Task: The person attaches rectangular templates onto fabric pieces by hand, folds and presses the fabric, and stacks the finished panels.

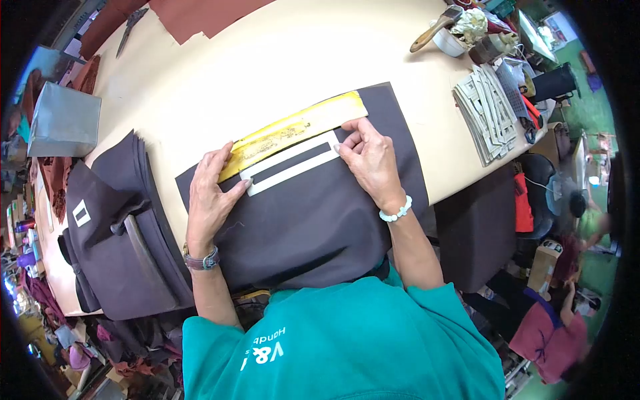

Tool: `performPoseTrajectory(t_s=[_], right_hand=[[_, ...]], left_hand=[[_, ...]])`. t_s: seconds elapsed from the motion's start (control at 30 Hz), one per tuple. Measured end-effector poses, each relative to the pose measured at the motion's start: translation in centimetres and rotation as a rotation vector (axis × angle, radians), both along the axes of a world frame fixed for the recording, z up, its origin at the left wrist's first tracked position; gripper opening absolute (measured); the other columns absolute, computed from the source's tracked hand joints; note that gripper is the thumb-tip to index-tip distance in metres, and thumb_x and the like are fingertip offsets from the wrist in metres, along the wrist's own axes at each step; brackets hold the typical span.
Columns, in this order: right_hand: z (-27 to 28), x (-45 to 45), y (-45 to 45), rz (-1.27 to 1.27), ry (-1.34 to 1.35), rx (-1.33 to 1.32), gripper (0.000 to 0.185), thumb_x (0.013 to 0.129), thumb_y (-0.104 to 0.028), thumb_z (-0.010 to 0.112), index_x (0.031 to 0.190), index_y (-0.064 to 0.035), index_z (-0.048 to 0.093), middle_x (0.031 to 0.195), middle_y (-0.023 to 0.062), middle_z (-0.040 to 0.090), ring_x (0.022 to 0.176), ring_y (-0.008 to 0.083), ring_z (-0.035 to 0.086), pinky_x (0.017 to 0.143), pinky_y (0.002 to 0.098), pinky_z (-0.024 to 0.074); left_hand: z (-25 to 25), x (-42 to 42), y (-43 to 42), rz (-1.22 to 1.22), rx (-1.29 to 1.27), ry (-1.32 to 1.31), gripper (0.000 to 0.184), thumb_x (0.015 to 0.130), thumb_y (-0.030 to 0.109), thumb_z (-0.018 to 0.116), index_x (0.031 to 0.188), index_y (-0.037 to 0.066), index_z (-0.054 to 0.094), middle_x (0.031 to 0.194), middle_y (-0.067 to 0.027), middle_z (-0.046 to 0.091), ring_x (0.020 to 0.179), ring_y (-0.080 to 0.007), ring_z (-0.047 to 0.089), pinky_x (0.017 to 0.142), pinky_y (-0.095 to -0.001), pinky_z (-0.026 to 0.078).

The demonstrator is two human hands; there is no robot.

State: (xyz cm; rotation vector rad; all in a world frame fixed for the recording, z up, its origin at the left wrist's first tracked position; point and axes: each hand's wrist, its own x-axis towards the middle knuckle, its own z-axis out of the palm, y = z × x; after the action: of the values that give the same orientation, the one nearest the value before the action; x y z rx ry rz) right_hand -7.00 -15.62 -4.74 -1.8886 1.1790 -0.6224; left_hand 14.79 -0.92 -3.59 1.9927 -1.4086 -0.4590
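White frame (293, 172) lies placed on dark cloth (300, 227) beside the yellow strip (300, 130), no fastening visible; left hand (210, 190) spread, right hand (371, 159) apart, curled, grip unclear.

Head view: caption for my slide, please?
Left hand and right hand touch a white frame beside a yellow strip on dark fabric.
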Motion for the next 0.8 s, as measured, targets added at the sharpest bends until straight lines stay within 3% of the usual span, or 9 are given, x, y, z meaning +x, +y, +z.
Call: performPoseTrajectory(t_s=[0.17, 0.2, 0.3, 0.43, 0.53, 0.6, 0.63, 0.67, 0.8], right_hand=[[-0.2, 0.5, 1.5, 0.171, 0.344, -0.533, 0.011, 0.080, -0.007, 0.054, 0.089, -0.0031, 0.060, 0.085, 0.0104, 0.058, 0.073, 0.0242, 0.063, 0.061, 0.0373, 0.0511], [-0.3, 0.4, 1.6, 0.199, 0.379, -0.564, 0.011, 0.081, -0.007, 0.052, 0.089, -0.0038, 0.060, 0.087, 0.0110, 0.056, 0.074, 0.0247, 0.063, 0.062, 0.0375, 0.0515], [-0.4, 0.1, 1.2, 0.274, 0.411, -0.647, 0.013, 0.082, -0.009, 0.050, 0.087, -0.0044, 0.062, 0.089, 0.0135, 0.055, 0.076, 0.0274, 0.062, 0.067, 0.0403, 0.0515], [-0.6, -0.9, -0.1, 0.258, 0.211, -0.412, 0.018, 0.081, -0.013, 0.051, 0.086, -0.0035, 0.066, 0.087, 0.0130, 0.059, 0.076, 0.0287, 0.060, 0.070, 0.0446, 0.0492], [-0.5, 1.3, 2.1, 0.214, 0.287, -0.797, 0.019, 0.083, -0.010, 0.049, 0.088, -0.0032, 0.066, 0.086, 0.0109, 0.059, 0.082, 0.0282, 0.060, 0.073, 0.0402, 0.0482], [-1.5, 4.0, 5.5, 0.332, 0.007, -0.796, 0.024, 0.082, -0.011, 0.050, 0.100, 0.0028, 0.059, 0.099, 0.0149, 0.060, 0.092, 0.0313, 0.058, 0.081, 0.0414, 0.0458], [-1.4, 4.7, 7.0, 0.573, 0.058, -0.774, 0.037, 0.087, -0.021, 0.049, 0.114, 0.0047, 0.053, 0.113, 0.0192, 0.057, 0.106, 0.0347, 0.054, 0.090, 0.0438, 0.0421], [-4.0, 6.1, 8.4, 0.509, 0.006, -0.631, 0.052, 0.092, -0.034, 0.043, 0.126, 0.0056, 0.044, 0.127, 0.0215, 0.049, 0.120, 0.0345, 0.045, 0.102, 0.0490, 0.0308], [-2.6, 5.0, 8.2, 0.491, 0.193, -0.526, 0.065, 0.094, -0.045, 0.028, 0.136, 0.0046, 0.031, 0.138, 0.0182, 0.039, 0.130, 0.0279, 0.035, 0.109, 0.0538, 0.0137]], left_hand=[[0.0, -1.7, 0.5, -0.010, -0.071, -0.207, 0.045, 0.071, 0.004, 0.066, 0.115, 0.006, 0.058, 0.104, -0.0124, 0.056, 0.096, -0.0275, 0.055, 0.087, -0.0366, 0.044], [-0.1, -2.8, 0.4, 0.013, -0.083, -0.219, 0.031, 0.073, 0.002, 0.064, 0.103, 0.006, 0.064, 0.103, -0.0120, 0.057, 0.097, -0.0279, 0.054, 0.085, -0.0368, 0.044], [-1.7, -4.7, 1.0, 0.038, -0.111, -0.551, 0.021, 0.075, 0.003, 0.061, 0.095, 0.008, 0.068, 0.101, -0.0097, 0.058, 0.097, -0.0247, 0.054, 0.084, -0.0365, 0.043], [-2.9, -6.3, 1.9, 0.058, -0.037, -0.749, 0.030, 0.083, 0.006, 0.053, 0.112, 0.006, 0.060, 0.116, -0.0100, 0.056, 0.112, -0.0267, 0.050, 0.094, -0.0463, 0.037], [-3.5, -6.7, 2.6, 0.081, 0.027, -0.715, 0.037, 0.085, 0.012, 0.050, 0.122, 0.005, 0.053, 0.127, -0.0111, 0.051, 0.121, -0.0295, 0.044, 0.099, -0.0568, 0.029], [-3.9, -6.9, 3.0, 0.095, 0.048, -0.665, 0.040, 0.087, 0.014, 0.049, 0.126, 0.006, 0.049, 0.133, -0.0110, 0.047, 0.125, -0.0305, 0.039, 0.100, -0.0619, 0.024], [-4.0, -6.8, 3.4, 0.082, 0.056, -0.637, 0.041, 0.088, 0.017, 0.047, 0.128, 0.006, 0.048, 0.136, -0.0101, 0.044, 0.128, -0.0313, 0.036, 0.100, -0.0656, 0.020], [-4.2, -6.6, 3.4, 0.074, 0.037, -0.669, 0.041, 0.088, 0.018, 0.046, 0.128, 0.006, 0.047, 0.136, -0.0101, 0.043, 0.128, -0.0316, 0.035, 0.100, -0.0661, 0.020], [-3.8, -6.2, 3.6, 0.036, 0.152, -0.771, 0.042, 0.094, 0.024, 0.039, 0.134, 0.010, 0.042, 0.141, -0.0060, 0.039, 0.134, -0.0303, 0.027, 0.102, -0.0668, 0.014]])
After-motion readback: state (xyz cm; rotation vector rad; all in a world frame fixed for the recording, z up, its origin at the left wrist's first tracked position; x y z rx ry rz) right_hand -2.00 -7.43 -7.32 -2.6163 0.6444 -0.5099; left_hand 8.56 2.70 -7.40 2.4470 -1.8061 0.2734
